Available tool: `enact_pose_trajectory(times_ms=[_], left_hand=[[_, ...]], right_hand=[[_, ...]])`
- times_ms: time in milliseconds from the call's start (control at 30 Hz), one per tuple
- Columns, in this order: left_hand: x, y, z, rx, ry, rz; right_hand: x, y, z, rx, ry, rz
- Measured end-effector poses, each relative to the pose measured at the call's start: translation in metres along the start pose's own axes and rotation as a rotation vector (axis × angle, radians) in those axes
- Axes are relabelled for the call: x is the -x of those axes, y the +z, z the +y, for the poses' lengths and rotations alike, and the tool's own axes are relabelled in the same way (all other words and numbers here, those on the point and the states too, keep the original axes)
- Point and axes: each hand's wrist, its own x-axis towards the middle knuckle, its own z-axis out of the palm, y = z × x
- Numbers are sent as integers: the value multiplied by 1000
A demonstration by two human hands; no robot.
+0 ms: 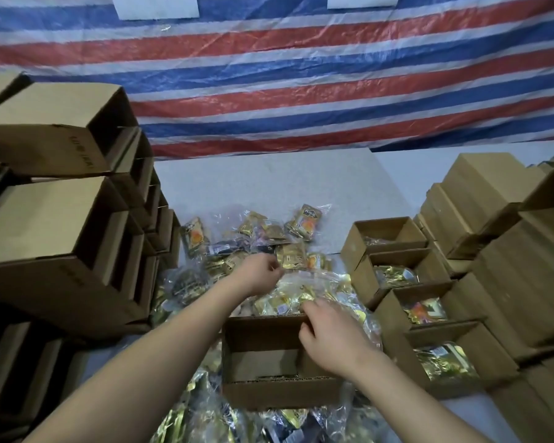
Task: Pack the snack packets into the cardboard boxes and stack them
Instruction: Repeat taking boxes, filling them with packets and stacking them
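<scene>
An open cardboard box (pixel 263 394) sits in front of me on a heap of gold snack packets (pixel 288 247) in clear wrap. It looks empty inside. My left hand (pixel 259 273) reaches into the heap beyond the box, and its curled fingers pinch a gold packet (pixel 293 259). My right hand (pixel 330 337) is at the box's far right corner, with its fingers over the far rim (pixel 263 321) and touching the packets just behind it. Whether it holds a packet I cannot tell.
Three open boxes with packets inside (pixel 397 273) stand in a row on the right, behind them stacks of closed boxes (pixel 499 225). Stacks of empty open boxes (pixel 64 225) fill the left. A striped tarp (pixel 301 75) hangs behind the grey table (pixel 269 180).
</scene>
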Motion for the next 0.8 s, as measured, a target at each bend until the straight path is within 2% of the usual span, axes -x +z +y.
enact_pose_trajectory(times_ms=[167, 367, 500, 633, 700, 800], left_hand=[[-52, 61, 5, -461, -10, -408], [-84, 74, 2, -587, 12, -536], [-89, 88, -1, -678, -3, -460], [-81, 106, -10, -843, 106, -277], [-77, 97, -8, -751, 105, -255], [-67, 62, 0, -341, 67, -212]], right_hand=[[3, 8, 3, -66, -8, 21], [6, 11, 11, -84, 8, 41], [8, 12, 10, -61, 0, 55], [9, 14, 4, -36, -40, 61], [9, 14, 4, -48, -42, 68], [8, 13, 7, -65, -27, 56]])
